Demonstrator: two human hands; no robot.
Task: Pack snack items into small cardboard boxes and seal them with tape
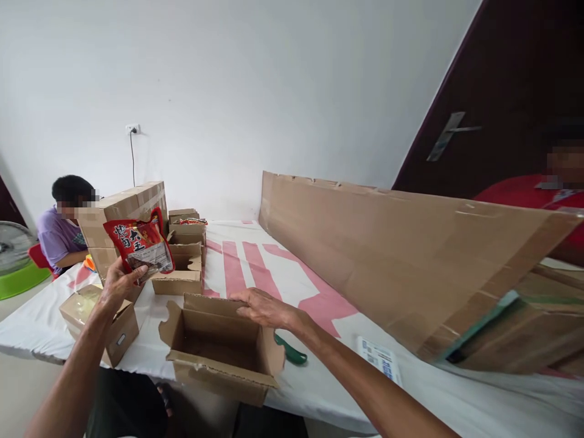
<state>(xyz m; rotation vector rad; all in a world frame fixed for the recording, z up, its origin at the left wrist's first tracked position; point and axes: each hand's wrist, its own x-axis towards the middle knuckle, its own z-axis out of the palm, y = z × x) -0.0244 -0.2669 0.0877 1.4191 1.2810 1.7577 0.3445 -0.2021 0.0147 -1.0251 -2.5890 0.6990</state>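
Observation:
Raised at the left, my left hand is closed on the lower edge of a red plastic food packet with a clear lower part and Chinese lettering. An open cardboard box stands at the near table edge, its inside bare and its flaps up. At that box's back flap, my right hand has the edge between its thumb and fingers. Just behind the box's right end lies a green curved handle, partly hidden by the box.
More open boxes stand in a row behind, one with red packets. A closed box and stacked taped cartons are at left. A long cardboard panel slants along the right. One person sits left, another right.

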